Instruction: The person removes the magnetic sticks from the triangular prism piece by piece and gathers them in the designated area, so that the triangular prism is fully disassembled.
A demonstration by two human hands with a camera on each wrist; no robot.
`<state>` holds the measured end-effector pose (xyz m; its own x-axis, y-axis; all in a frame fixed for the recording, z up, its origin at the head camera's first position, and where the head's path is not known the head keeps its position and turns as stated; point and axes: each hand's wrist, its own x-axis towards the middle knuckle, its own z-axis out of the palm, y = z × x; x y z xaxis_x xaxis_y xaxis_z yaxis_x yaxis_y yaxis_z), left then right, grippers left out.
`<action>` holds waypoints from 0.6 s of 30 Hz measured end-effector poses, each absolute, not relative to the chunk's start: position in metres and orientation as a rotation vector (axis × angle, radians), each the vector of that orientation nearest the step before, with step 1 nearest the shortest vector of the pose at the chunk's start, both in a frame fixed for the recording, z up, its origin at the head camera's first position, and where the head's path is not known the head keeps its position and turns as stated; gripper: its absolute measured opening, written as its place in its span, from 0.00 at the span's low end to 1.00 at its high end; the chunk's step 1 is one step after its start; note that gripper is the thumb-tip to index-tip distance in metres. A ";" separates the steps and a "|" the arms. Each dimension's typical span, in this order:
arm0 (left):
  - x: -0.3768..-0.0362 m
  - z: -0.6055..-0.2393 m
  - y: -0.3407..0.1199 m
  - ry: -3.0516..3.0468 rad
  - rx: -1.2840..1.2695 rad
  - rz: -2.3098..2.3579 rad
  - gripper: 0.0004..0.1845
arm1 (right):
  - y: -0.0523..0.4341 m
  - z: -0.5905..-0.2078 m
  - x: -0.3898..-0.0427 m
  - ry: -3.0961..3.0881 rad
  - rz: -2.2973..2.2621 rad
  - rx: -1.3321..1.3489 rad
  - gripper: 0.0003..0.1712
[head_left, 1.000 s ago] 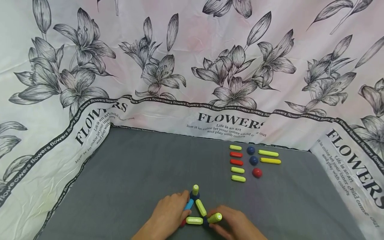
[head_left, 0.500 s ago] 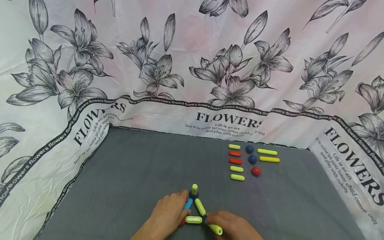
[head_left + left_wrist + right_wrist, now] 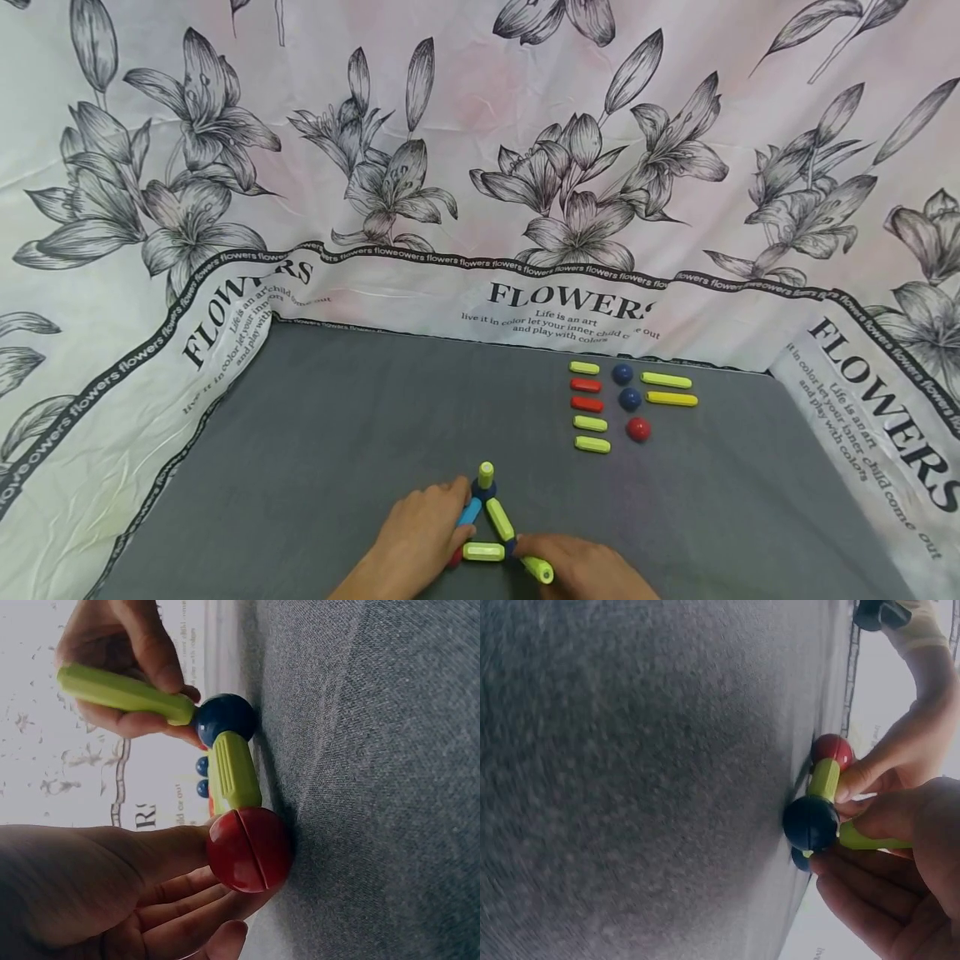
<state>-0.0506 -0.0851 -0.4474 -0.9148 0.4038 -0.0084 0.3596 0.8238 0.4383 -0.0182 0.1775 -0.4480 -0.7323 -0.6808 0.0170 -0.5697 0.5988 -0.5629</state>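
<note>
A triangular frame of toy building sticks and balls lies in front of me. Its corners are a red ball (image 3: 250, 850), a near dark blue ball (image 3: 811, 823) and a far dark blue ball (image 3: 483, 488). Lime sticks (image 3: 483, 552) and a blue stick (image 3: 469, 512) join them, and a short lime stick (image 3: 486, 474) stands on the far ball. My left hand (image 3: 420, 537) holds the frame at the red ball, fingers along the blue stick. My right hand (image 3: 581, 562) pinches a lime stick (image 3: 124, 693) whose end meets the near blue ball.
Behind to the right lie short lime sticks (image 3: 592, 445), red sticks (image 3: 587, 404), two blue balls (image 3: 630, 400), a loose red ball (image 3: 639, 429) and longer yellowish sticks (image 3: 671, 399). A flower-printed cloth (image 3: 420, 292) borders the grey surface (image 3: 337, 408) at the back and sides.
The lime stick in my right hand has swung down from pointing up and right to pointing toward the lower right. My right fingers have shifted over it. The left hand keeps its hold.
</note>
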 end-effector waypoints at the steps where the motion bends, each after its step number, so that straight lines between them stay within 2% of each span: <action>1: -0.051 -0.447 -0.085 2.908 0.612 0.667 0.17 | 0.178 -0.448 -0.019 2.623 -0.848 -1.032 0.19; 9: -0.050 -0.448 -0.084 2.906 0.602 0.661 0.17 | 0.194 -0.440 -0.026 2.697 -0.920 -0.914 0.11; 14: -0.050 -0.448 -0.084 2.906 0.613 0.666 0.17 | 0.211 -0.429 -0.033 2.849 -0.819 -0.724 0.13; 18: -0.049 -0.448 -0.084 2.924 0.635 0.671 0.17 | 0.229 -0.424 -0.042 3.027 -0.816 -0.725 0.21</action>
<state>-0.0493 -0.0842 -0.4479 -0.9116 0.4107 0.0193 0.3780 0.8187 0.4322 -0.0418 0.2294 -0.4239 -0.8958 -0.4040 0.1853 -0.4424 0.7704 -0.4592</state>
